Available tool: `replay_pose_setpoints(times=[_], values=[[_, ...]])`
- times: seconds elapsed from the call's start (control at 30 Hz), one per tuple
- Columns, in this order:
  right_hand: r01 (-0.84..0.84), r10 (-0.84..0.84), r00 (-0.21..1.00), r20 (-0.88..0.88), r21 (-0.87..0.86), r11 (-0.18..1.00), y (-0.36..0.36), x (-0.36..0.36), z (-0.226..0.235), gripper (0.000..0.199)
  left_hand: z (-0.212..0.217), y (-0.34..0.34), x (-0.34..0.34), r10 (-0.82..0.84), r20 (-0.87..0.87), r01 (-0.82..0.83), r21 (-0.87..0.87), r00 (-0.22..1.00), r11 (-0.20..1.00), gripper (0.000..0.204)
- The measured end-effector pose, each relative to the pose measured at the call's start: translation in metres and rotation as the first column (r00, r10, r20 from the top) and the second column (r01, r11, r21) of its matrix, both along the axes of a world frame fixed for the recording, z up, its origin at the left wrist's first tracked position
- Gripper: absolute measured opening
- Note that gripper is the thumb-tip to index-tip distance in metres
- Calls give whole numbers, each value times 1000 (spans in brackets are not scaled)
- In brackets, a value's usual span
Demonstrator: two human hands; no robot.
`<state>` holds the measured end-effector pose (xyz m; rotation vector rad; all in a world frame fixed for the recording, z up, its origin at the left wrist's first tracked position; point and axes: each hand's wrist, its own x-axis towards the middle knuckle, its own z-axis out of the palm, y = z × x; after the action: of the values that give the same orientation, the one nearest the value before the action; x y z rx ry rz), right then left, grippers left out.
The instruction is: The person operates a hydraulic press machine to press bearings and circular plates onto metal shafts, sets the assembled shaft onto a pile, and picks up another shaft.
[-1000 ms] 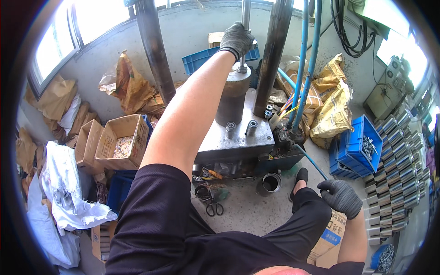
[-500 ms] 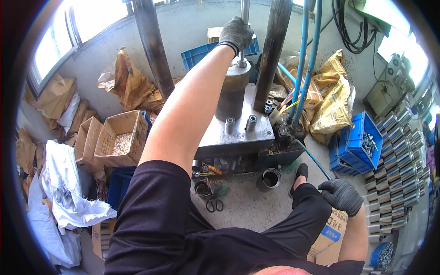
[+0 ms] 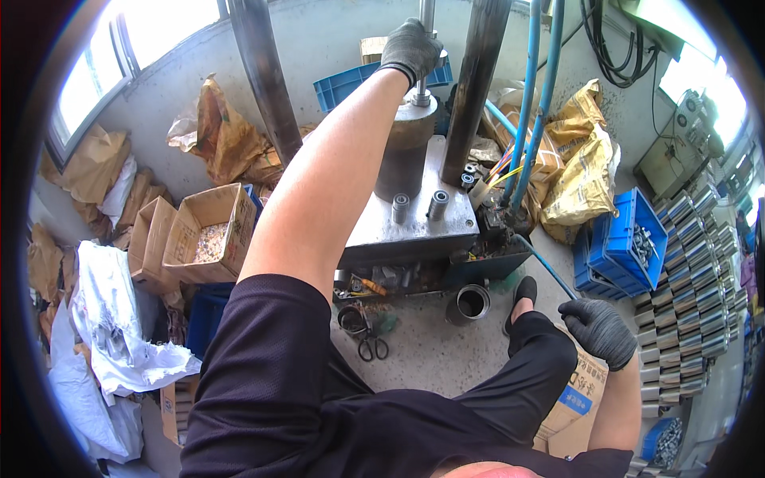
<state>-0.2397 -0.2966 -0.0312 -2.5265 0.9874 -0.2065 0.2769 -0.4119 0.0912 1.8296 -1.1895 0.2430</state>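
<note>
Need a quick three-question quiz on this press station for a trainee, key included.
1. What does the left hand grip?
a) the scissors
b) the upright metal rod
c) a cardboard box

2. True or false: the gloved right hand is at the end of a blue bar.

3. How many small metal fittings stand on the steel plate directly in front of the big dark cylinder?

Key: 1: b. 2: true. 3: two.

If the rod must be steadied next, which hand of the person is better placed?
Probably the left hand: it grips the rod, above the cylinder. The right hand is farther away, off to the right, holding the blue lever.
</note>
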Motion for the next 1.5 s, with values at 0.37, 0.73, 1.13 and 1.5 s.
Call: replay_pose_setpoints(times=[0.37,0.73,1.13,1.5], values=[[-42,49,992,-118,62,997,-3,-4,2,27,0,-1,1,10,11,-10,5,1000,1000,44],[37,-21,991,-132,116,993,3,-1,5,28,-2,0,-3,6,8,-6,-7,1000,1000,39],[229,-27,918,395,-474,850,-38,43,33,15,-17,-21,29,108,851,-294,57,514,954,29],[367,-40,890,455,-660,655,-166,122,99,22,-11,-12,14,83,849,-289,84,522,954,29]])
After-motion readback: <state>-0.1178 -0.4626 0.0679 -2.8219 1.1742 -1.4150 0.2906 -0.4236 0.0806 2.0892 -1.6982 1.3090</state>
